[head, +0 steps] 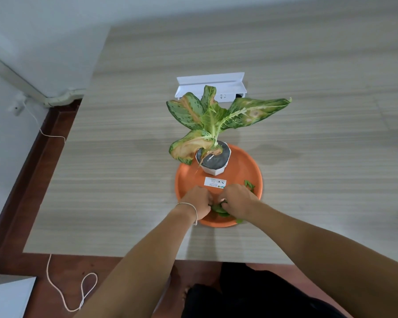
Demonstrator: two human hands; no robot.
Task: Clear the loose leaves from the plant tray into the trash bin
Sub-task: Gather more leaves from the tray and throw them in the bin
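Observation:
A round orange plant tray (246, 166) lies on the table and carries a white pot (214, 160) with a large-leaved plant (213, 118). Small loose green leaves (219, 210) are bunched at the tray's near rim, between my two hands. My left hand (197, 200) has its fingers curled into that bunch from the left. From the right, my right hand (238, 198) pinches the same leaves. A few more loose leaves (249, 185) lie just beyond my right hand on the tray. No trash bin shows in view.
A white power-socket box (210, 87) stands behind the plant. The wooden table (124, 157) ends close to me, with brown floor below. A white cord (64, 292) loops on the floor at the left, beside a white object (7, 297) in the corner.

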